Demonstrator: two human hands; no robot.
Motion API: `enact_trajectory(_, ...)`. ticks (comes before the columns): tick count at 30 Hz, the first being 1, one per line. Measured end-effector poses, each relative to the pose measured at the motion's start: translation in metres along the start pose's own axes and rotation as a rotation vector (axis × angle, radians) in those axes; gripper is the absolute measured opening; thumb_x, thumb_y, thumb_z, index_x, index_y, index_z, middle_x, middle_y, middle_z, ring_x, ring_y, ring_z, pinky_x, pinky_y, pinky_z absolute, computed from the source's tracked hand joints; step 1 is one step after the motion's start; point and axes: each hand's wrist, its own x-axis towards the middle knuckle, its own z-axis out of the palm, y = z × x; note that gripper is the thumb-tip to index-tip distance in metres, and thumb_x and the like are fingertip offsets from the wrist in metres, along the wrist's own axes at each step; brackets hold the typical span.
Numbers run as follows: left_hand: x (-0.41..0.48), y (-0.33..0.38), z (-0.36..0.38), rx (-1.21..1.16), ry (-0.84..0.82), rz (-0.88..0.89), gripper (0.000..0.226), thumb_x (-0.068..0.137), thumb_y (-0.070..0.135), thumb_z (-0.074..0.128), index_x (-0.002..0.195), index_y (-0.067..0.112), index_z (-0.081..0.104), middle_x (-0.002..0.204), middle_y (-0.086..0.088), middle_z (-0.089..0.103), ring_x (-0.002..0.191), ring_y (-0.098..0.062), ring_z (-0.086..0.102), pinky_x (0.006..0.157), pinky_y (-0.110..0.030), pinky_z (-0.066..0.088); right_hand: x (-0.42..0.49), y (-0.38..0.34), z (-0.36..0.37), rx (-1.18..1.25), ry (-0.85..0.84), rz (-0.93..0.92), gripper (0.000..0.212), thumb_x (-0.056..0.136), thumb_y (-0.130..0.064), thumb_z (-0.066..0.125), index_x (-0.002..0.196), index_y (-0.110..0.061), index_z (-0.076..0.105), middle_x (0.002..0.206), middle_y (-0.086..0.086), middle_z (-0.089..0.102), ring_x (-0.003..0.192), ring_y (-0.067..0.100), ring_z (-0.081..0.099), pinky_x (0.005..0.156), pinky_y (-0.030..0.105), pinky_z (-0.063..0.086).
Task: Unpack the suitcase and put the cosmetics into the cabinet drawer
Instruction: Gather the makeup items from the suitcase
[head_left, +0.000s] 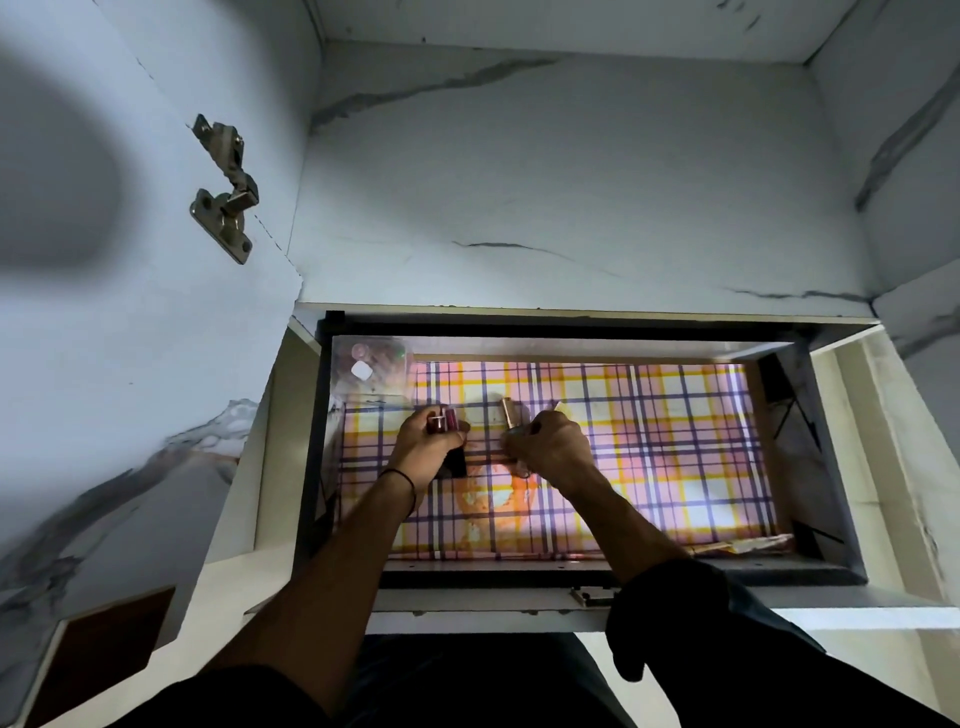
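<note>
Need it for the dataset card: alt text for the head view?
Seen from above, a person's left hand grips small dark red cosmetic tubes and the right hand grips a slim gold cosmetic tube over an open cabinet drawer lined with pink, yellow and purple plaid paper. A clear plastic pouch lies in the drawer's back left corner.

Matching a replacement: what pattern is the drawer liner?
The liner is pink-yellow-purple plaid; head view.

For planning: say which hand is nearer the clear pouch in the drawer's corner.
Left. The left hand sits just in front of the clear pouch; right hand farther right.
</note>
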Motion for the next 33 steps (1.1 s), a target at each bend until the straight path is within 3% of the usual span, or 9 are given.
enact_trajectory(3,-0.001,0.001,0.001,0.004,-0.015,0.014,0.035,0.087,-0.008,0.062,0.119,0.007,0.061,0.118,-0.010,0.067,0.113,-0.025,0.060,0.099,-0.037,0.047,-0.003,0.003,0.002,-0.005,0.006,0.030,0.025,0.090,-0.038,0.072,0.092,-0.014,0.065,0.076,-0.003,0.067,0.060,0.007,0.063,0.050,0.019,0.043)
enact_trajectory(8,0.001,0.005,0.009,0.104,0.036,0.086,0.049,0.087,-0.005,0.064,0.132,0.012,0.055,0.121,-0.006,0.059,0.109,-0.019,0.055,0.094,-0.027,0.044,-0.007,0.004,0.003,0.022,0.108,0.021,0.030,0.089,-0.043,0.072,0.091,-0.017,0.059,0.078,-0.004,0.066,0.063,0.008,0.062,0.050,0.022,0.043)
enact_trajectory(12,0.005,0.001,0.012,0.214,0.103,0.088,0.047,0.087,0.005,0.069,0.132,0.011,0.054,0.124,-0.008,0.061,0.116,-0.023,0.057,0.104,-0.036,0.046,-0.010,0.000,0.005,0.113,0.218,-0.057,0.032,0.092,-0.045,0.067,0.095,-0.015,0.057,0.080,-0.001,0.065,0.069,0.016,0.065,0.054,0.029,0.050)
enact_trajectory(16,0.002,-0.001,0.012,0.203,0.112,0.099,0.033,0.088,0.010,0.070,0.119,0.010,0.059,0.116,-0.006,0.063,0.109,-0.021,0.058,0.090,-0.030,0.048,-0.008,-0.009,0.003,0.144,0.197,-0.195,0.020,0.097,-0.032,0.064,0.100,-0.013,0.057,0.083,-0.003,0.062,0.068,0.007,0.061,0.044,0.013,0.042)
enact_trajectory(19,0.004,0.003,0.015,0.217,0.094,0.113,0.042,0.087,0.008,0.069,0.127,0.014,0.058,0.120,-0.004,0.061,0.109,-0.019,0.057,0.090,-0.029,0.052,-0.002,-0.010,0.004,0.157,0.143,-0.232,0.017,0.098,-0.024,0.063,0.106,-0.010,0.057,0.084,-0.005,0.059,0.068,0.005,0.059,0.041,0.010,0.040)
enact_trajectory(22,0.007,0.007,0.022,0.241,0.076,0.122,0.050,0.089,0.008,0.068,0.136,0.015,0.054,0.125,-0.003,0.058,0.109,-0.015,0.055,0.082,-0.018,0.049,0.003,-0.011,0.002,0.207,0.166,-0.238,0.013,0.098,-0.024,0.062,0.104,-0.013,0.059,0.084,-0.005,0.062,0.068,0.007,0.061,0.043,0.012,0.043)
enact_trajectory(26,0.012,0.014,0.027,0.273,0.126,0.142,0.048,0.090,0.011,0.068,0.136,0.013,0.055,0.130,-0.006,0.059,0.118,-0.021,0.057,0.097,-0.028,0.048,0.011,-0.008,-0.012,0.425,0.228,-0.176,0.010,0.099,-0.020,0.060,0.101,-0.009,0.060,0.081,0.001,0.066,0.064,0.009,0.063,0.046,0.018,0.048)
enact_trajectory(29,0.016,0.022,0.028,0.288,0.116,0.160,0.050,0.090,0.015,0.069,0.138,0.013,0.053,0.134,-0.007,0.056,0.122,-0.022,0.055,0.103,-0.039,0.048,0.024,-0.005,-0.032,0.287,0.301,-0.081,0.012,0.098,-0.021,0.061,0.105,-0.011,0.060,0.087,0.006,0.068,0.074,0.020,0.068,0.057,0.027,0.051)
enact_trajectory(33,0.019,0.039,0.040,0.343,0.068,0.251,0.045,0.092,0.017,0.067,0.135,0.008,0.056,0.129,-0.008,0.061,0.117,-0.020,0.058,0.097,-0.027,0.048,0.037,0.001,-0.056,0.213,0.351,0.001,0.022,0.097,-0.027,0.064,0.112,-0.012,0.057,0.090,0.000,0.065,0.073,0.011,0.065,0.058,0.021,0.046)
